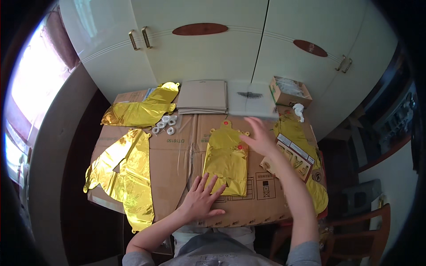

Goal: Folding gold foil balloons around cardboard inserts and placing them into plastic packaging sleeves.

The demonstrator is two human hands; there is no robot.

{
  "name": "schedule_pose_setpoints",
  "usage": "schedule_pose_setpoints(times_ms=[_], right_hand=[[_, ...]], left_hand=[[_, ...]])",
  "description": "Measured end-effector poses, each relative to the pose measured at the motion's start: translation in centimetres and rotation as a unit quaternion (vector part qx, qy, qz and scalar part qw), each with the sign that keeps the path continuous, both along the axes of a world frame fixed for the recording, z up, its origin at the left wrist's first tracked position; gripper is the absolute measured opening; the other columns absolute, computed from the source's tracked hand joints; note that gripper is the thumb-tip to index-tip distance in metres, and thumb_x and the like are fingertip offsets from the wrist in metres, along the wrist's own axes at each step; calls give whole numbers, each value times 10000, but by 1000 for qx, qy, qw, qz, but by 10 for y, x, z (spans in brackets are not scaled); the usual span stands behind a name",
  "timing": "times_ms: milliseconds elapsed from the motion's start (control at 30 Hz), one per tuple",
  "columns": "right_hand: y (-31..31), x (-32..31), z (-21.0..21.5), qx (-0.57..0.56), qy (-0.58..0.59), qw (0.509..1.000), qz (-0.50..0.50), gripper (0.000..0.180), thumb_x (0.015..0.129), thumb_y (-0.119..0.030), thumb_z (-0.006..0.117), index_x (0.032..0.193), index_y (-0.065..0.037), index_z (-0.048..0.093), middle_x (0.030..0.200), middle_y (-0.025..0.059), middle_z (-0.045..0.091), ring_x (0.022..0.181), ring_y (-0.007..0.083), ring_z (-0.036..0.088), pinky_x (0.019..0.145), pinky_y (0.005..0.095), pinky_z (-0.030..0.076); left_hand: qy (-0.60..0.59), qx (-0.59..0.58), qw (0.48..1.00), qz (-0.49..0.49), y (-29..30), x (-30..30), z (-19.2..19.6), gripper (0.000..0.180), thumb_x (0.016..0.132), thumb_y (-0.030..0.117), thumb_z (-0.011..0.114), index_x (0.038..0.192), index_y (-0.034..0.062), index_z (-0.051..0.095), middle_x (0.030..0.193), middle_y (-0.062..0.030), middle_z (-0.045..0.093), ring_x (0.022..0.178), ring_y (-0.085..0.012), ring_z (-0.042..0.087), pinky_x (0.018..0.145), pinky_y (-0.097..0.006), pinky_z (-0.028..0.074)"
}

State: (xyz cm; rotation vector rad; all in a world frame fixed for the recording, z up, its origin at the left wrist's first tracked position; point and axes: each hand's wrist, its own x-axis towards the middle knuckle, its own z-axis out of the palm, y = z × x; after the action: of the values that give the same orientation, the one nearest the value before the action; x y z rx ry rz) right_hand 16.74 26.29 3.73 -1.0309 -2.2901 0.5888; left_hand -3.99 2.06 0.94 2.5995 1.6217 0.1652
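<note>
A flat gold foil balloon, folded into a rectangle with small tabs at its top, lies in the middle of the cardboard-covered table. My left hand is spread with its fingertips on the foil's lower left edge; nothing is in it. Over the foil's upper right corner is my right hand, its thumb and fingers apart and holding nothing. Whether it touches the foil I cannot tell. Two more gold foil balloons lie to the left, an angular one nearer me and a crumpled one farther back.
White tape-like rings sit beside the far left foil. At the back are stacked grey-brown boards, clear plastic bags and an open box. A printed card lies on gold foil at right. Cabinets stand behind.
</note>
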Motion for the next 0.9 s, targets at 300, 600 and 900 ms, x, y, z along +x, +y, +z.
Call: schedule_pose_setpoints(times_ms=[300, 600, 900], right_hand=[[-5, 187, 12, -188, -422, 874, -152, 1298, 534, -532, 874, 1545, -158, 152, 1554, 183, 233, 1442, 346, 238, 1164, 514, 195], [5, 177, 22, -182, -428, 871, -158, 1182, 499, -484, 895, 1475, -169, 308, 1405, 135, 469, 1306, 353, 426, 1088, 548, 266], [-11, 176, 103, -153, -207, 961, -102, 267, 819, -211, 697, 871, 44, 638, 1016, 197, 658, 859, 296, 666, 735, 337, 508]], left_hand=[[-23, 4, 992, -127, 13, 30, 3, 950, 873, 718, 413, 1447, -36, 349, 1515, -212, 331, 1423, -371, 282, 1170, -507, 187], [10, -1, 988, -157, 24, 35, -8, 880, 872, 758, 349, 1504, 145, 323, 1539, -97, 338, 1420, -378, 286, 1129, -633, 180], [20, 11, 988, -155, 24, 35, -6, 838, 873, 738, 385, 1514, 204, 308, 1545, -68, 332, 1416, -407, 279, 1113, -654, 194]])
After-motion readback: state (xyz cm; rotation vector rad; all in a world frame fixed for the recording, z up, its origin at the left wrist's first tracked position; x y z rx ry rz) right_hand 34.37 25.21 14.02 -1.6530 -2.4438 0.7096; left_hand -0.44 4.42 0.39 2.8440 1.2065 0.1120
